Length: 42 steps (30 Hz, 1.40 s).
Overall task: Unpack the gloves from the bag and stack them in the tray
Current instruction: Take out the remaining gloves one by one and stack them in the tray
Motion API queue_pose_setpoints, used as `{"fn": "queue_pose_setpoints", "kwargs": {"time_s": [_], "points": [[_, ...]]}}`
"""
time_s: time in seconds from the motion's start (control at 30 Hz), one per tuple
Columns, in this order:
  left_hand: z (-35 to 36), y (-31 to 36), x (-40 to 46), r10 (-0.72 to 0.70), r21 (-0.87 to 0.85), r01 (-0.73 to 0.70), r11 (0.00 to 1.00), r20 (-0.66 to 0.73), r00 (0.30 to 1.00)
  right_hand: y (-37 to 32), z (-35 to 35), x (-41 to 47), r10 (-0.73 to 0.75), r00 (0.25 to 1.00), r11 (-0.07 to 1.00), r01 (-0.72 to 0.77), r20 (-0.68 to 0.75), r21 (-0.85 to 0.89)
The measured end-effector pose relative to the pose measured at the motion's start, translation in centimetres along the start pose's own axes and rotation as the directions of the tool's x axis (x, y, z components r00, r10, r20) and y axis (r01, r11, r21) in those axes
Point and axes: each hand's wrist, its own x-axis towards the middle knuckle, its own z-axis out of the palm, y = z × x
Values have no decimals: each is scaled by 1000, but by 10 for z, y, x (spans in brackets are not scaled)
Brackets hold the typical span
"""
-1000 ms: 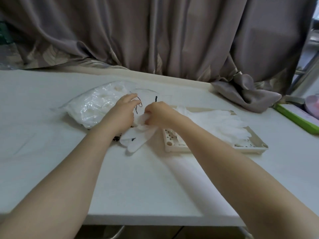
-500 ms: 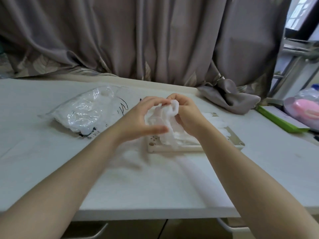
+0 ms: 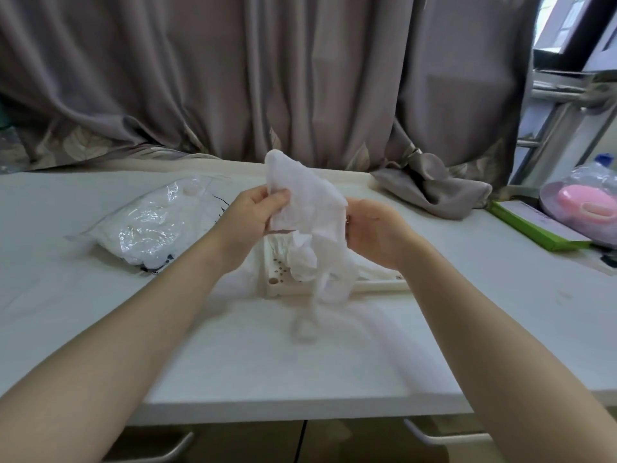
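While both hands hold it above the table (image 3: 300, 362), the white glove (image 3: 307, 208) hangs crumpled, one end peaking upward and its limp fingers trailing down over the near edge of the tray (image 3: 377, 286). The left hand (image 3: 248, 218) pinches the glove's left edge, thumb and fingers closed on the cloth. The right hand (image 3: 374, 230) grips the right edge, its fingers curled round the fabric; the fingertips themselves are hidden behind the glove.

Item, tray: pale, rectangular, perforated with small round holes at its left end; largely hidden by the glove and the right wrist. What lies inside it cannot be told.

Item, bag (image 3: 150, 225): clear crinkled plastic, glossy, with white contents and black markings, lying flat on the table to the left of the tray, apart from both hands.

Item, curtain (image 3: 267, 78): grey-brown, heavy folds, hanging behind the table; a knotted end rests on the table's far right.

Item, green-edged flat box (image 3: 534, 225): at the right edge. Beside it, a pink rounded object (image 3: 587, 203) under clear wrapping.

Table: white, matt, smooth.
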Motion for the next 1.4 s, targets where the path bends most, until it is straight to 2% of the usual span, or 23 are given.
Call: {"fn": "queue_pose_setpoints", "kwargs": {"time_s": [0.07, 0.1, 0.2, 0.27, 0.37, 0.4, 0.47, 0.57, 0.73, 0.87, 1.0, 1.07, 1.13, 1.2, 1.23, 1.33, 1.4], "points": [[1, 4, 0, -28, -55, 27, 998, -29, 999, -2, -4, -9, 50, 998, 997, -51, 28, 50], [1, 7, 1, -42, -107, 36, 994, -51, 998, -4, -6, -13, 82, 996, 996, -83, 19, 16], [8, 18, 2, -22, -144, 14, 989, -55, 998, -6, -12, -20, 117, 987, 923, -150, -113, -354], [18, 24, 1, -5, -77, 5, 997, 4, 1000, -6, -11, -20, 48, 984, 901, -116, -170, -418], [28, 31, 2, -7, 13, 6, 1000, 97, 995, -7, -7, -17, -109, 980, 981, 79, -165, -176], [30, 32, 4, -8, 28, 5, 1000, 126, 992, -7, -3, -18, -136, 982, 982, 117, -128, -152], [32, 33, 6, -2, 100, -14, 995, 162, 987, -3, 5, -17, -159, 987, 965, 148, -36, -215], [38, 36, 9, 12, 147, -32, 989, 133, 991, 1, 12, -16, -155, 988, 962, 156, 24, -223], [42, 43, 18, 95, 90, -95, 991, 0, 995, 5, -4, -23, -124, 987, 982, 136, 102, -130], [34, 39, 32, 66, 54, -65, 996, -7, 998, 7, -32, -28, -63, 998, 998, 63, -8, 14], [27, 22, 53, -39, 166, 30, 986, 50, 998, 0, -67, -26, 22, 994, 986, -3, -110, 168], [27, 11, 67, -77, 229, 73, 971, 11, 997, -7, -79, -23, 64, 989, 993, -50, -135, 102], [31, 5, 83, -76, 250, 77, 965, -11, 997, -17, -87, -16, 99, 961, 992, -117, -259, -54], [37, 4, 100, -25, 318, 29, 948, -15, 1000, -32, -99, -3, 60, 911, 948, -181, -409, -263], [40, 7, 109, 17, 362, -9, 932, -18, 1000, -43, -103, 2, 10, 892, 937, -166, -451, -308], [41, 11, 124, 125, 447, -101, 889, -23, 992, -63, -114, 11, -194, 899, 909, 13, -393, -417], [37, 7, 122, 136, 544, -112, 832, -5, 991, -64, -113, 5, -260, 927, 783, 40, -269, -621]]}}
